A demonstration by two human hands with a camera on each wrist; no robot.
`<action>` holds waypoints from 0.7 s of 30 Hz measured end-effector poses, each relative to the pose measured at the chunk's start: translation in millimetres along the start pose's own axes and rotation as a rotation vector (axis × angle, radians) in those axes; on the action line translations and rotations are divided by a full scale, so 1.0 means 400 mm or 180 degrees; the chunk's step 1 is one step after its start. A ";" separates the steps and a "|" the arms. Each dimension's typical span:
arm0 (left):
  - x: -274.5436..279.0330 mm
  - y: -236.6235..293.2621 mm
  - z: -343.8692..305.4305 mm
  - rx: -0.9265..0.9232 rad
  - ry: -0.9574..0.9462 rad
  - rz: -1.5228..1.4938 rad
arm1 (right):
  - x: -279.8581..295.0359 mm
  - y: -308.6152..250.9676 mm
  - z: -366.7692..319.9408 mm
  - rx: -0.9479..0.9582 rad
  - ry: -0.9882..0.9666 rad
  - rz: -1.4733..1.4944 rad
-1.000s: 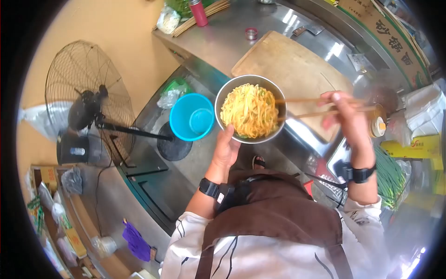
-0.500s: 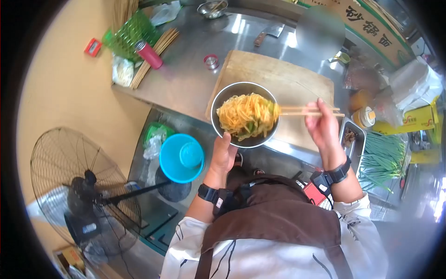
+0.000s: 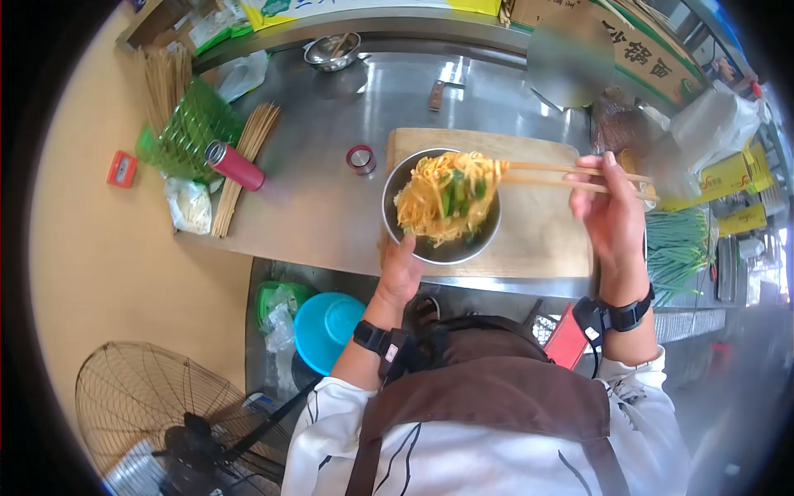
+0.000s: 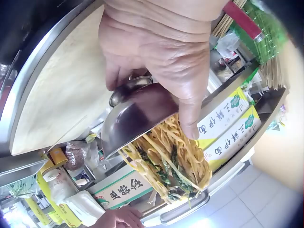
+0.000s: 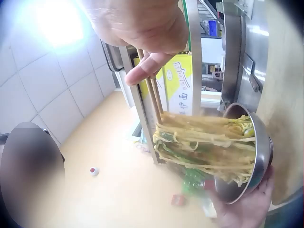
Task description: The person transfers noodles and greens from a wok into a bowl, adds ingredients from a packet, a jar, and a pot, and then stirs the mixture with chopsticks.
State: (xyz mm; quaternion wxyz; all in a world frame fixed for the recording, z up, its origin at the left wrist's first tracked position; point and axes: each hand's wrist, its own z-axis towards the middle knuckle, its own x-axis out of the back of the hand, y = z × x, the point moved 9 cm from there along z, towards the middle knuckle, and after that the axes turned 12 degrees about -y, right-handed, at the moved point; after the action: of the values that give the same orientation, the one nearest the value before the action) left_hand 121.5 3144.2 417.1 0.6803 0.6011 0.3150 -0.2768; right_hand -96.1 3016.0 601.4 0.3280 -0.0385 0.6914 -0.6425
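My left hand (image 3: 399,274) holds a metal bowl (image 4: 130,121), with the thumb at its rim and the fingers underneath. Yellow noodles (image 3: 430,198) with strips of green vegetable (image 3: 455,197) fill it. Between the fingers of my right hand (image 3: 614,207) is a pair of wooden chopsticks (image 3: 542,168). Their tips grip a bunch of noodles, drawn up out of the bowl in long strands in the right wrist view. From above, the bowl overlaps the left part of a wooden cutting board (image 3: 542,240).
Behind the board lies a cleaver (image 3: 437,95). A pink bottle (image 3: 236,167) and bundled sticks (image 3: 246,161) are on the counter's left. Spring onions (image 3: 678,252) lie at the right. Below the counter's front edge stand a blue bucket (image 3: 310,331) and a fan (image 3: 149,405).
The head view has swung up toward the counter. The chopsticks have lifted noodles, and more green vegetable shows. My left hand has kept its hold on the bowl.
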 end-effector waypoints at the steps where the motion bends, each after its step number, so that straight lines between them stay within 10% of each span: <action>1: 0.022 -0.010 0.007 0.0085 0.0077 -0.0051 | -0.020 -0.022 -0.004 -0.0053 0.0006 -0.0441; 9: 0.083 -0.060 0.020 0.0525 0.0248 -0.0345 | 0.054 0.034 0.041 -0.0621 -0.0036 -0.1283; 16: 0.068 -0.102 0.004 0.0747 0.0274 0.0079 | 0.219 0.500 0.044 -0.1698 0.0424 0.0745; 21: 0.037 -0.109 -0.016 0.0528 0.0450 0.0056 | 0.240 0.467 0.050 -0.1677 0.0099 0.1126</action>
State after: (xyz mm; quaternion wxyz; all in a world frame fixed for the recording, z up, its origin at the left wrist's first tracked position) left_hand 97.6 3145.2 377.2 0.6068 0.6761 0.3329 -0.2529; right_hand -92.4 2985.3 392.5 0.4028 0.0085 0.8350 -0.3748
